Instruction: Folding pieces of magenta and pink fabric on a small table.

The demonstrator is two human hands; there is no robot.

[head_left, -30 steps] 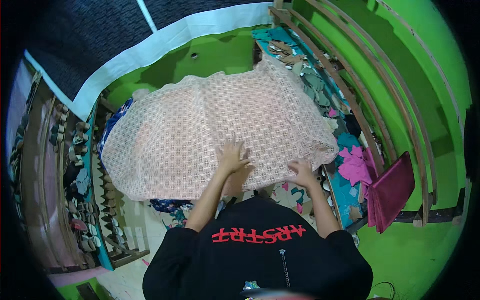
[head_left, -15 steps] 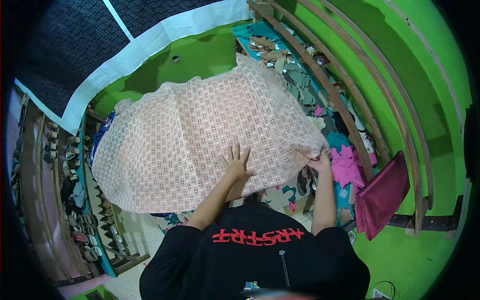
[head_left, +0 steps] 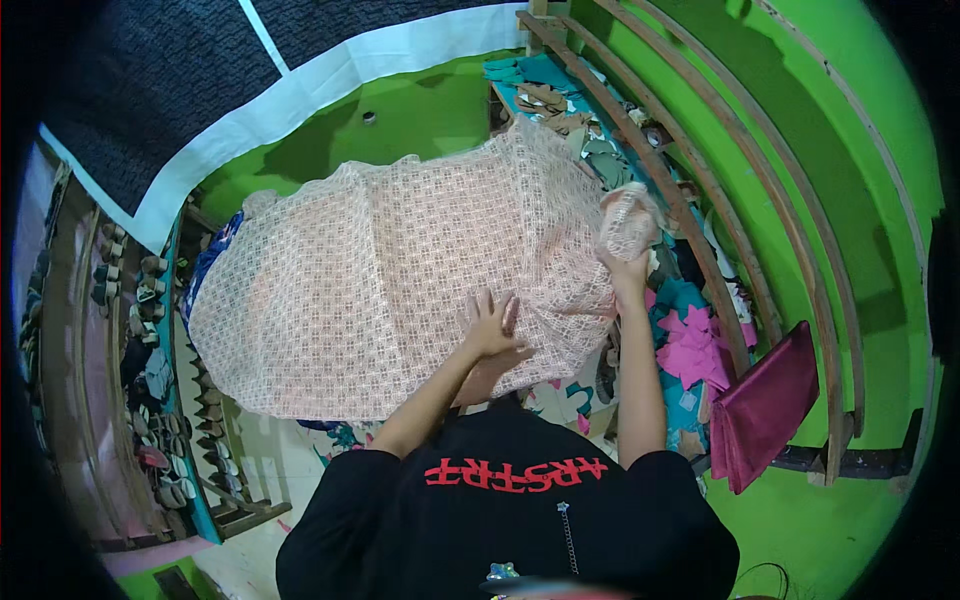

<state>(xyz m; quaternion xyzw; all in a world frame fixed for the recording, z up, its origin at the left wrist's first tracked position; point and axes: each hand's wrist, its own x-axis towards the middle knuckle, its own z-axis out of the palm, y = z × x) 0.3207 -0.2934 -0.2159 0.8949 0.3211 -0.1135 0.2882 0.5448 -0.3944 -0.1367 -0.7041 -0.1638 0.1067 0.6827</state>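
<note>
A large piece of pale pink lace fabric [head_left: 400, 270] lies spread in front of me, with a raised fold line running across it. My left hand [head_left: 492, 328] rests on it near its front edge, palm down and fingers spread. Bunched fabric rises from my right hand [head_left: 628, 272], whose fingers are closed around the right edge of the lace. Creases fan out between my two hands. What lies under the lace is mostly hidden; a bit of dark blue cloth [head_left: 222, 240] shows past its left end.
On the right, a teal shelf holds pink star-shaped cutouts [head_left: 692, 345] and grey-green pieces [head_left: 606, 165]. Folded maroon material [head_left: 765, 410] hangs by the wooden rails [head_left: 690, 120]. Racks of shoes [head_left: 150, 320] stand at the left. Scraps lie on the floor.
My right hand has moved away from me and lifted the lace's right edge into a bunch. My left hand has slid slightly right and nearer. The view has shifted a little.
</note>
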